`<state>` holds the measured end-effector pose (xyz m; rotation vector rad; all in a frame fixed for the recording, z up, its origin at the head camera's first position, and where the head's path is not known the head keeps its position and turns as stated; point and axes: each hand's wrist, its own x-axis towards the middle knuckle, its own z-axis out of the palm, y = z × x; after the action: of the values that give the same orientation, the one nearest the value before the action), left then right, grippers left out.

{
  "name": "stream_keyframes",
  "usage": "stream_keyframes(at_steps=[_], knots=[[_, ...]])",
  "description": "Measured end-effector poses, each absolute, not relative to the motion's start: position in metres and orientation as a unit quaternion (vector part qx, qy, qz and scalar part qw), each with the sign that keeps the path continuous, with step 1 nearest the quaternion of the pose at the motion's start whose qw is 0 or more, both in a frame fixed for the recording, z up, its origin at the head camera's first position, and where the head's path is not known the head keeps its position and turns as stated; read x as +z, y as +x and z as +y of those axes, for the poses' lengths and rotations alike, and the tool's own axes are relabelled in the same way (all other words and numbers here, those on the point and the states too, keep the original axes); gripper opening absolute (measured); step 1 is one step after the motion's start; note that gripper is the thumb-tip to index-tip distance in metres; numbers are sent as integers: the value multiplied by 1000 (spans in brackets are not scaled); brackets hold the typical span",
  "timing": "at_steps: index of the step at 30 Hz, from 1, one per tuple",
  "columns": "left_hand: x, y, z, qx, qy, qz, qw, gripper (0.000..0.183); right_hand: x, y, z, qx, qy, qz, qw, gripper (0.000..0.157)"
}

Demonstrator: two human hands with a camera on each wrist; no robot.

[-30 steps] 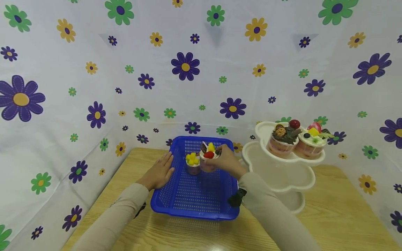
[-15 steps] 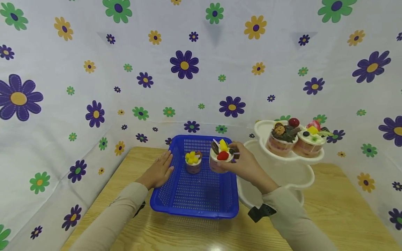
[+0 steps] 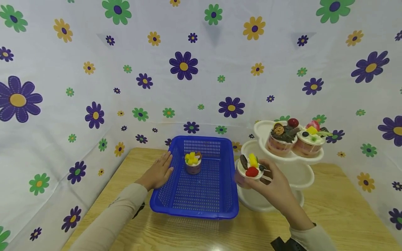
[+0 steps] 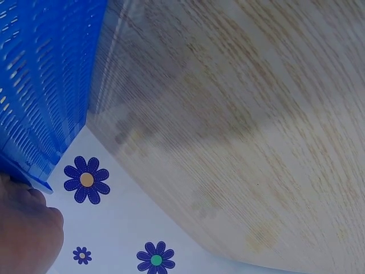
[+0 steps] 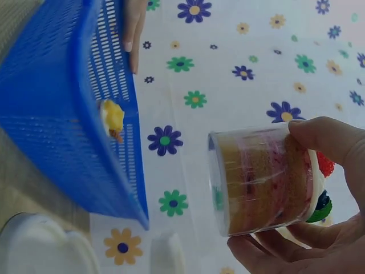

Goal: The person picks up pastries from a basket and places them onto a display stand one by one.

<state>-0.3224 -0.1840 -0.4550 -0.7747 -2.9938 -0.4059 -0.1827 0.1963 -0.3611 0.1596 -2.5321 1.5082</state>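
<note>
My right hand [image 3: 272, 184] grips a clear dessert cup [image 3: 243, 176], thumb on one side and fingers on the other. In the right wrist view this cup [image 5: 259, 180] shows pink and tan cake layers, with cream, a strawberry and a blueberry on top. It is held past the right rim of the blue basket [image 3: 194, 212], over the lower tiers of a white stand [image 3: 255, 202]. My left hand [image 3: 157, 172] rests with straight fingers along the basket's left rim. Inside the basket a second dessert cup [image 3: 193, 164], topped with yellow cubes, stands upright toward the back.
On the stand's top tier [image 3: 262, 130] sit a chocolate-topped cup [image 3: 281, 139] and a cream-topped fruit cup [image 3: 309, 143]. The stand has three scalloped tiers. Under everything is a wood-grain table [image 3: 342, 209]; behind it hangs a flower-print cloth [image 3: 135, 42].
My right hand has lifted the strawberry-topped cup from beside the yellow-topped one and carried it right, out over the basket's rim to the stand. My left hand has stayed at the basket.
</note>
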Motion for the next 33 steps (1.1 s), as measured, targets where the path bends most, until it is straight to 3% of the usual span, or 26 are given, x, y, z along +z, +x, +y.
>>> stream_keyframes(at_steps=[10, 28, 33], knots=[[-448, -317, -182, -144, -258, -955, 19, 56, -382, -160, 216, 528, -16, -838, 134, 76], [-456, -322, -187, -134, -254, -958, 22, 57, -399, -164, 224, 552, -68, -810, 188, 82], [-453, -320, -185, -130, -252, -959, 18, 57, -402, -170, 225, 562, -107, -792, 212, 72]])
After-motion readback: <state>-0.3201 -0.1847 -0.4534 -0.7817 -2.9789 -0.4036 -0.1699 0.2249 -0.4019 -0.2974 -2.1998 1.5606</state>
